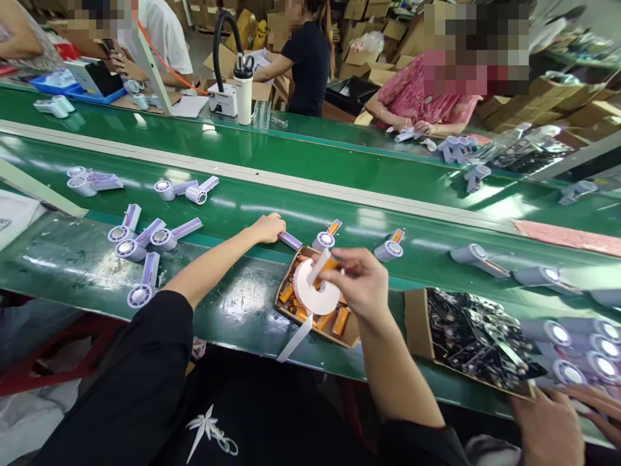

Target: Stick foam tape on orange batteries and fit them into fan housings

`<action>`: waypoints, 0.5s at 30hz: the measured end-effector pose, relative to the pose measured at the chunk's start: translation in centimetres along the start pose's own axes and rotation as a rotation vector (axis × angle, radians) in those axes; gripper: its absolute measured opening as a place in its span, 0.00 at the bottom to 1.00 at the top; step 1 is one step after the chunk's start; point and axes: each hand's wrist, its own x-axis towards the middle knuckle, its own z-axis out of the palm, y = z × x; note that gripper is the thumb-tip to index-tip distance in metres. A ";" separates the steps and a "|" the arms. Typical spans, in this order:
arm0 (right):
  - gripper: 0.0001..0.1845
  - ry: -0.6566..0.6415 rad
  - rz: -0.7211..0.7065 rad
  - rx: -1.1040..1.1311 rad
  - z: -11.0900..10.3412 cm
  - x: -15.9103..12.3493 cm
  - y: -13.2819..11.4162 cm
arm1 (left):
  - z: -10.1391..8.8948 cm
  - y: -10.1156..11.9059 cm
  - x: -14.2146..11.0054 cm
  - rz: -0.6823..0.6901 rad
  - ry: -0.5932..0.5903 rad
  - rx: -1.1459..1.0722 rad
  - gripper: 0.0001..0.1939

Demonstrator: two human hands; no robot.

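Now, the carton (pixel 350 332) holds orange cells (pixel 341 320) under a tape roll (pixel 315 303); above, the right hand (pixel 363 283) pinches another cell (pixel 331 264). The left hand (pixel 268 229) covers a lilac fan body (pixel 291 241), grip hard to tell; the bench (pixel 237 291) leaves room beside the carton.

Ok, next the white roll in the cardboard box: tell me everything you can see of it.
The white roll is a flat, disc-like coil with a hole in its middle; it looks like wound tape. It lies over orange cells in the open cardboard box. A white tail appears to run from its near side out past the box's near edge. Above it, the right hand holds an orange piece and a short white strip; whether these touch the roll is unclear.
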 end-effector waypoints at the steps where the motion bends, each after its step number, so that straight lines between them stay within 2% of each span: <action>1: 0.25 0.007 0.024 -0.019 0.2 1.9 0.8 | -0.2 -0.2 0.4 0.012 -0.021 -0.027 0.05; 4: 0.26 -0.026 0.108 -0.202 0.3 7.4 3.8 | -0.8 -0.4 1.1 0.044 -0.046 -0.102 0.03; 7: 0.19 -0.203 0.178 -0.652 0.2 10.8 7.0 | -0.7 -0.2 1.1 0.016 0.002 -0.156 0.08; 10: 0.15 -0.360 0.176 -0.983 0.3 11.9 9.4 | 0.1 0.3 1.1 -0.087 0.067 -0.187 0.13; 15: 0.15 -0.528 0.150 -1.214 0.4 12.3 10.8 | 1.5 1.5 1.9 -0.277 0.140 -0.209 0.15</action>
